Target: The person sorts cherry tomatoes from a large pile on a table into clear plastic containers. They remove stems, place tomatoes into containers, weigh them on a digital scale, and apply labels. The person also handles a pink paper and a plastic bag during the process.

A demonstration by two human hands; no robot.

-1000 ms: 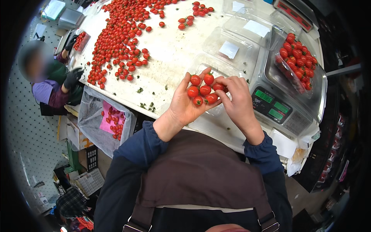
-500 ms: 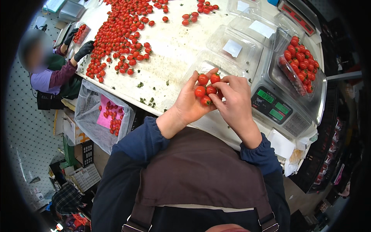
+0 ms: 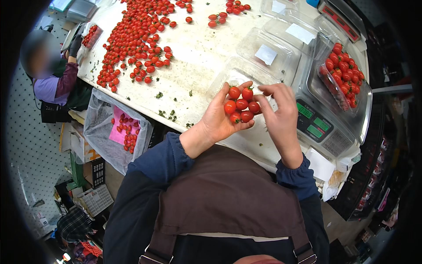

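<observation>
My left hand (image 3: 214, 122) is turned palm up over the table's front edge, its fingers curled beneath several red cherry tomatoes (image 3: 241, 104) cupped in it. Just to their right is my right hand (image 3: 282, 115), thumb and forefinger apart with nothing visible between them; its fingertips come close to the tomatoes. A scale (image 3: 332, 141) with a lit green display stands right of that hand. On its metal pan rests a clear plastic box (image 3: 332, 91) filled with cherry tomatoes.
Clear lidded boxes (image 3: 286, 57) lie beyond my hands. A big heap of cherry tomatoes (image 3: 132, 44) covers the table's far left. Below the left edge is a bag-lined bin (image 3: 99, 132) with tomatoes inside. A co-worker's gloved hand (image 3: 75, 45) is beside another filled box (image 3: 91, 36).
My right hand has drawn back to the right from the tomatoes, and its fingers have parted. More tomatoes show in my left palm. The co-worker's hand has moved off the heap.
</observation>
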